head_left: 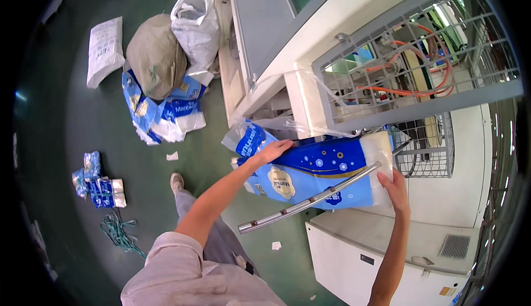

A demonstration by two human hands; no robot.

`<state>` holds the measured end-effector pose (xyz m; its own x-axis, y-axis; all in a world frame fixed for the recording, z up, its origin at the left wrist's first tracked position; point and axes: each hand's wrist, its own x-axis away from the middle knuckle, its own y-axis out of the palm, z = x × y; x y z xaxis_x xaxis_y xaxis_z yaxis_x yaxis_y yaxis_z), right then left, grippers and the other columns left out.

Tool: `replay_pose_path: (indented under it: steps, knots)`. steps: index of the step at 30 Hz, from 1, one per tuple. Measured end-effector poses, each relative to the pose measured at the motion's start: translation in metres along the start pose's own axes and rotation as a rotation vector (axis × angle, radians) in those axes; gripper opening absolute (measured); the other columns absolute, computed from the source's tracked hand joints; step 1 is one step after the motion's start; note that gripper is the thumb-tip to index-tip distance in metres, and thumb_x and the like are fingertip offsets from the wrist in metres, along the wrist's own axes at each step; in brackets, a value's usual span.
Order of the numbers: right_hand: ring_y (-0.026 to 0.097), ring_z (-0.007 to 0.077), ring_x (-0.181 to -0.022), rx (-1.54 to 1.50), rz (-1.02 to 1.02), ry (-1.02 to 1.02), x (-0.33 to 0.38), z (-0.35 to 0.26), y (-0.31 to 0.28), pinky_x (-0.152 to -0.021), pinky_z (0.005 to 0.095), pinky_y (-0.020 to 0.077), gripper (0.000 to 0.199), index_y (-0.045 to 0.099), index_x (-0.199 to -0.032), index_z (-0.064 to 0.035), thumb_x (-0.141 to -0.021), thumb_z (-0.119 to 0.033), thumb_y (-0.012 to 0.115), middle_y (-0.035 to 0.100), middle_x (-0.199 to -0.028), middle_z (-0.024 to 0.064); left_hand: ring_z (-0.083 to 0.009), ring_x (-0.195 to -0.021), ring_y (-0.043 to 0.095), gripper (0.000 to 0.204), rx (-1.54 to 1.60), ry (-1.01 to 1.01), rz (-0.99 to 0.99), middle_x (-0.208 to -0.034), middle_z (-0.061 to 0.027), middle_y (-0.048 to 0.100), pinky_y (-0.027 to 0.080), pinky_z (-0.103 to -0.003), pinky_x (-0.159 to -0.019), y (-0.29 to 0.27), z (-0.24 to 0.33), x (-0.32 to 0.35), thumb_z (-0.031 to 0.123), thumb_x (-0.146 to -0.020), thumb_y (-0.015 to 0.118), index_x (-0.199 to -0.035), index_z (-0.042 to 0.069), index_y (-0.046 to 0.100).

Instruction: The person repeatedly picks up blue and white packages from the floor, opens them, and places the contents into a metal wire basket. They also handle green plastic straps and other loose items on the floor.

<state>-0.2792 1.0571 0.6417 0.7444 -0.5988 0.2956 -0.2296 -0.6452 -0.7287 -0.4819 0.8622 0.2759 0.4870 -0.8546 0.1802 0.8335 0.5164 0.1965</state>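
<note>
A worker's two bare hands steady a long, flat stack of blue-and-white printed plastic packaging (310, 162) beside a machine. The stack stretches between the two sets of fingers. The left hand (275, 151) reaches across the upper left part of the film, fingers loosely extended and lying against it; whether they grip it, one cannot tell. The right hand (394, 188) closes on the clear plastic margin at the opposite end, thumb over the near face and the other fingers partly hidden. A silvery metal bar with dark holes (298, 206) slants across the front of the stack, its upper end just left of the right thumb. Beyond the fingers stands a cream-white machine frame (307, 101), and above the right fingers a grey-framed wire-mesh guard (442, 105) fronts looping orange tubing (392, 91). Below the right fingers sits a white metal cabinet (343, 250) with a slatted grey vent (455, 247). Well to the left of the left fingers, on the green floor (144, 179), a bulging brown cloth sack (156, 57) rests against a heap of blue-and-white film bags (182, 109), between an open white woven sack (196, 35) and a white rectangular printed bag (106, 51). Farther left and lower than those fingers lie small blue plastic-wrapped packs (102, 192) and a tangled teal rope (119, 234).
</note>
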Motion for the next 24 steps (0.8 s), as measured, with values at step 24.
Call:
replay_pose_path:
  steps: [24]
  knots:
    - [0.064, 0.0091, -0.083, 0.013, -0.135, 0.128, -0.031, -0.007, -0.013, -0.076, 0.0266, 0.0518, 0.030, 0.069, -0.114, 0.0019, -0.087, -0.009, 0.073, 0.073, -0.097, 0.0042, -0.0190, -0.109, 0.064, 0.043, -0.117, 0.307, -0.787, -0.131, -0.0134, 0.066, 0.051, -0.037, -0.093, 0.028, -0.085, 0.046, 0.034, -0.102, 0.052, -0.134, 0.006, 0.062]
